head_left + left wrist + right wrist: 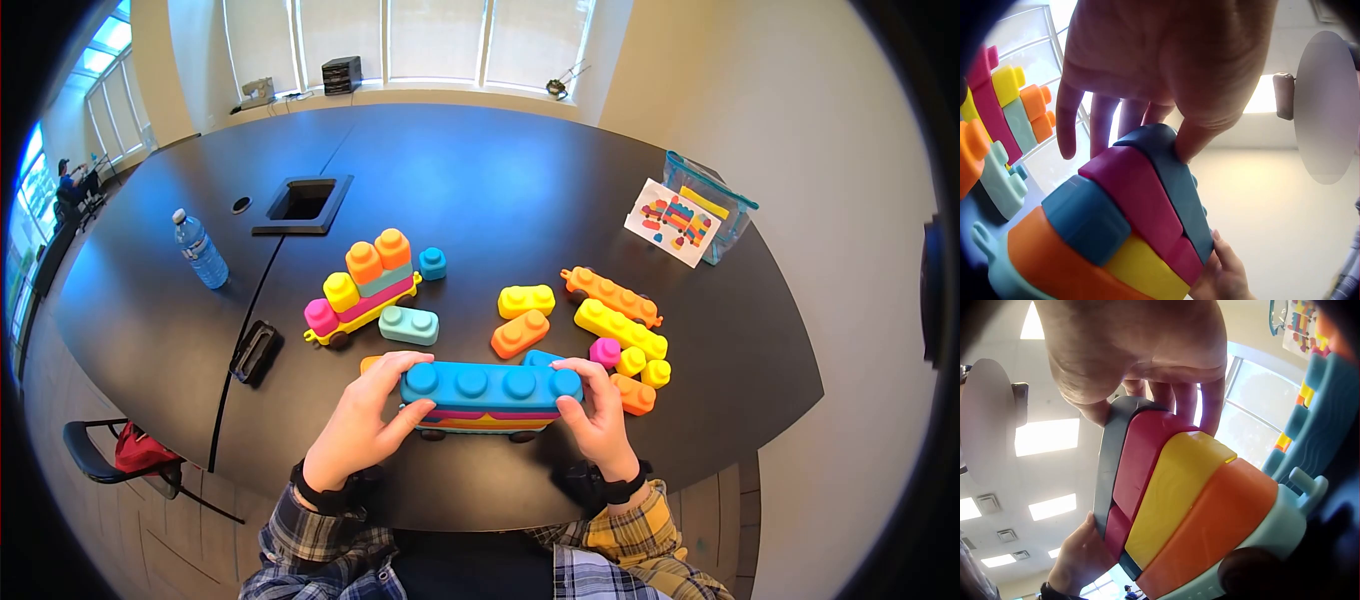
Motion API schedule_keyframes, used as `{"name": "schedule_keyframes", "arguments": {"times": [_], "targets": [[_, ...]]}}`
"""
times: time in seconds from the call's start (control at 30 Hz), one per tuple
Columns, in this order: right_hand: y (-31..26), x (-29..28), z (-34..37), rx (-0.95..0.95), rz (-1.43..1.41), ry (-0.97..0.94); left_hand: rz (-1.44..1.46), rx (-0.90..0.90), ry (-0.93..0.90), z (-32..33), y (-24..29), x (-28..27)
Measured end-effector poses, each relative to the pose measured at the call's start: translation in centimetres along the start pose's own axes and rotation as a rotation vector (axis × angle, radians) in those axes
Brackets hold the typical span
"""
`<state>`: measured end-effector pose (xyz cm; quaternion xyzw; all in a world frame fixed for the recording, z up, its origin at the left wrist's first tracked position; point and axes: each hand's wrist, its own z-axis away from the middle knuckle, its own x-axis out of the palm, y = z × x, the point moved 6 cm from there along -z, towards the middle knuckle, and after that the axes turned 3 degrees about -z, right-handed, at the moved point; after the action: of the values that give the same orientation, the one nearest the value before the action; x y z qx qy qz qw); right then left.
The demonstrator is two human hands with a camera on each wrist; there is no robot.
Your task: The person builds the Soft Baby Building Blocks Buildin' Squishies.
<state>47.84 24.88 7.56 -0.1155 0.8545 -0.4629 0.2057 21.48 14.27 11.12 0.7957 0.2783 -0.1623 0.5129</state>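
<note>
A long blue toy block (pixel 495 400) with round studs lies on top of a stacked toy train car. My left hand (pixel 358 425) grips its left end, and my right hand (pixel 603 425) grips the right end, thumbs on the near side. Under it come magenta blocks (pixel 1135 184), then yellow (pixel 1175 481) and blue (pixel 1085 219) ones. An orange layer (pixel 1219 512) sits below those on a pale teal wheeled base (pixel 1285 528). Just behind the car, another blue block (pixel 540 357) shows partly, the rest hidden.
Left of centre stands a second built car (pixel 365 310), with a pale teal block (pixel 408 325) beside it. Loose yellow blocks (pixel 620 330) and an orange wheeled base (pixel 610 297) lie right. A water bottle (pixel 202 252), black case (pixel 257 353), picture card (pixel 672 222) and clear bag (pixel 735 225) stand farther out.
</note>
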Motion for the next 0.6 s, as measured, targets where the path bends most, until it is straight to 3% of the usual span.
{"name": "schedule_keyframes", "arguments": {"times": [0.23, 0.3, 0.33, 0.4, 0.43, 0.5, 0.6], "targets": [[0.1, 0.1, 0.0, -0.012, -0.011, 0.014, -0.057, -0.013, -0.056, 0.1, -0.8, -0.9], [-0.1, 0.2, 0.0, -0.015, -0.012, 0.016, 0.053, 0.029, -0.060, 0.2, -2.2, -2.2], [-0.2, 0.3, 0.0, -0.015, -0.015, 0.019, 0.050, -0.059, -0.033, 0.4, -3.3, -2.7], [0.0, 0.2, 0.0, -0.014, -0.007, 0.019, -0.166, -0.233, -0.021, 0.2, -5.1, -3.2], [0.1, 0.2, 0.0, -0.014, 0.006, 0.015, -0.169, -0.235, -0.023, 0.3, -6.1, -3.3], [0.1, 0.2, 0.0, -0.015, -0.006, 0.012, -0.458, -0.014, -0.127, 0.2, -7.7, -2.5], [0.0, 0.3, -0.1, -0.023, -0.011, 0.008, -0.467, -0.140, -0.281, 0.3, -10.3, -1.4]]}}
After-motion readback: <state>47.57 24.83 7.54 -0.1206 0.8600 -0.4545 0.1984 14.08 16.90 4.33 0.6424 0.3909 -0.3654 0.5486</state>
